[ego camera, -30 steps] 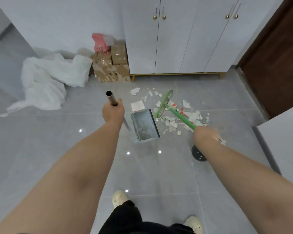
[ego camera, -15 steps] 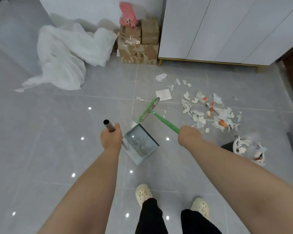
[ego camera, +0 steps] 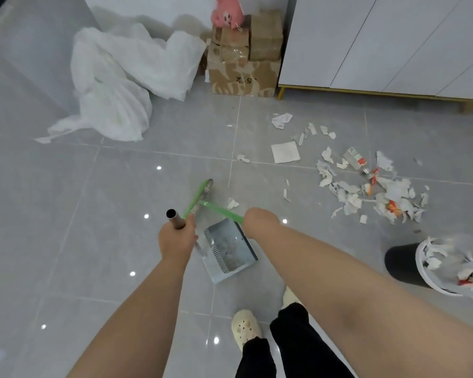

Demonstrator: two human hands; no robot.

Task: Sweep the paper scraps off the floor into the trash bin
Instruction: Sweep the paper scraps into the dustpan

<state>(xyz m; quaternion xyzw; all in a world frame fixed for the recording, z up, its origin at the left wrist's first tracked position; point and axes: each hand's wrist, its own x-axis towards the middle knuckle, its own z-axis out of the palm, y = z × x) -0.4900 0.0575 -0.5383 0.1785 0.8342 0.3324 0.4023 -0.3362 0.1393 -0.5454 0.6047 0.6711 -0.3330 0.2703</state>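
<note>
My left hand (ego camera: 176, 238) grips the metal handle (ego camera: 174, 219) of a grey dustpan (ego camera: 227, 252), which hangs tilted just above the floor with a few scraps inside. My right hand (ego camera: 260, 221) holds the green broom handle (ego camera: 221, 210); its fingers are hidden behind the wrist. The broom head (ego camera: 201, 193) lies left of the scraps, beyond the dustpan. Torn paper scraps (ego camera: 372, 192) lie scattered on the grey tiles to the right. The trash bin (ego camera: 410, 264) lies tipped on its side at the right, scraps showing in its mouth.
A crumpled white sheet (ego camera: 120, 77) lies at the back left. Cardboard boxes (ego camera: 243, 61) with a pink toy (ego camera: 227, 9) on top stand by a white cabinet (ego camera: 380, 45). A square paper (ego camera: 285, 151) lies on the floor. My feet in white clogs (ego camera: 245, 327) stand below.
The view has shifted left and down. The dustpan and broom have moved left, away from the scrap pile. The tipped bin has come fully into view on the right.
</note>
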